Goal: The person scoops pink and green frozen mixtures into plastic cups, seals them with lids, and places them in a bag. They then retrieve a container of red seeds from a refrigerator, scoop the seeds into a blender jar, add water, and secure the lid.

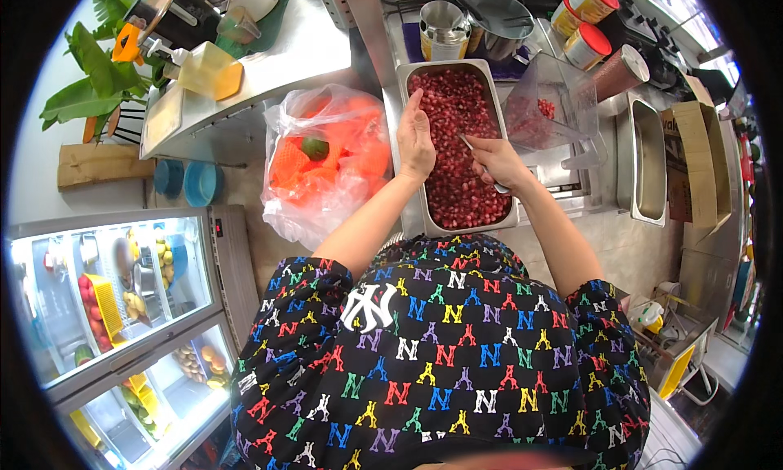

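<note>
A deep rectangular stainless steel pan full of loose pomegranate seeds lies before me. My right hand grips a metal utensil, probably a spoon. Its far end meets the seeds, and its handle end sticks out below my fingers. Along the pan's left rim rests my left hand, holding nothing, its fingers stretched forward and the thumb side towards the seeds. Beyond the right rim, a clear plastic container stands tilted, with some red seeds inside it.
To the left, a clear plastic bag holds things in orange foam netting and one green fruit. Metal pots and red-lidded cans stand behind the pan. An elongated steel pan is at right. A glass-door fridge stands lower left.
</note>
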`<state>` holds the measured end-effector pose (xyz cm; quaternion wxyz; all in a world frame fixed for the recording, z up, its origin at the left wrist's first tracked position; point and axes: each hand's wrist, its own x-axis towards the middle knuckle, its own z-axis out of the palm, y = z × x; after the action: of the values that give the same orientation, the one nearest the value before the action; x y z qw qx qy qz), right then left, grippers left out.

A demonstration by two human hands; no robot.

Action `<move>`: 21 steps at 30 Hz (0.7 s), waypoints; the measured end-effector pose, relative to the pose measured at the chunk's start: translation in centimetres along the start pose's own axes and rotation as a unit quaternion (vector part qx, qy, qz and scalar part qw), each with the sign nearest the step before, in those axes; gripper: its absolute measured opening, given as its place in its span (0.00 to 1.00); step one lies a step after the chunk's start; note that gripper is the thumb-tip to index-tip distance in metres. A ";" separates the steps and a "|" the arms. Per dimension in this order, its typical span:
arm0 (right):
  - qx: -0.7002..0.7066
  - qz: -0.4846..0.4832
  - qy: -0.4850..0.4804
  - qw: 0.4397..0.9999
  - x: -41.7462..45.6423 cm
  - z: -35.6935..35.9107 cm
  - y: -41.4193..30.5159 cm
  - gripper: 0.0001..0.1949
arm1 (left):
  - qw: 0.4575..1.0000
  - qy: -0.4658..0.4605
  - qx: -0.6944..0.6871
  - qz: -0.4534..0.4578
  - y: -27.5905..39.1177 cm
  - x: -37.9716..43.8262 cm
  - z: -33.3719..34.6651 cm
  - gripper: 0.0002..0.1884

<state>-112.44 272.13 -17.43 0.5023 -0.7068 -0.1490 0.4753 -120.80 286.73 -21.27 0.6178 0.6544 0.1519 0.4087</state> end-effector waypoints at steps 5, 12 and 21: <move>0.034 -0.025 -0.002 0.999 -2.4 -1.2 -0.7 0.22 | 1.000 0.011 0.006 -0.007 0.2 0.2 0.2 0.31; 0.035 -0.037 -0.023 0.998 -6.8 -1.9 -4.6 0.22 | 1.000 0.030 0.007 -0.005 0.7 2.1 1.5 0.32; 0.047 -0.066 0.002 0.997 -12.4 -4.4 -9.0 0.22 | 0.999 0.037 0.001 -0.016 1.1 3.3 3.0 0.32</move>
<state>-112.65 265.12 -3.04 0.5653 -0.6722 -0.1715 0.4464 -116.93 286.80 -18.77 0.6176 0.6370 0.1852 0.4225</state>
